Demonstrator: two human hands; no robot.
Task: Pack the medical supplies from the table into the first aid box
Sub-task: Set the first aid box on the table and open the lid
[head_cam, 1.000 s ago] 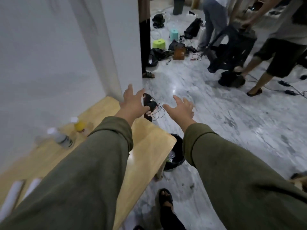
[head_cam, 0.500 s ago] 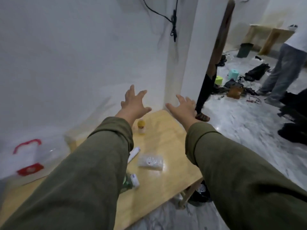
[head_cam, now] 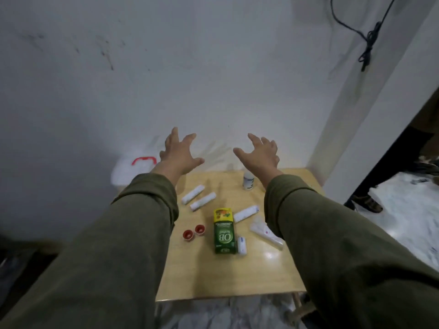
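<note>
Hovering over table, left hand spread empty, right hand likewise

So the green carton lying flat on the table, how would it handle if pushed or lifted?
The green carton looks stiff and flat-sided, so it would probably slide, not roll. Lying on its broad face, it seems unlikely to tip. Its weight cannot be judged.

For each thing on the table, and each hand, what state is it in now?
left hand: open, fingers spread, holds nothing
right hand: open, fingers spread, holds nothing
first aid box: blurred; lid state unclear
green carton: lying flat
three white rolls: lying on the table
two red caps: lying apart from any bottle
white bottle: upright
clear packet: lying flat
</note>
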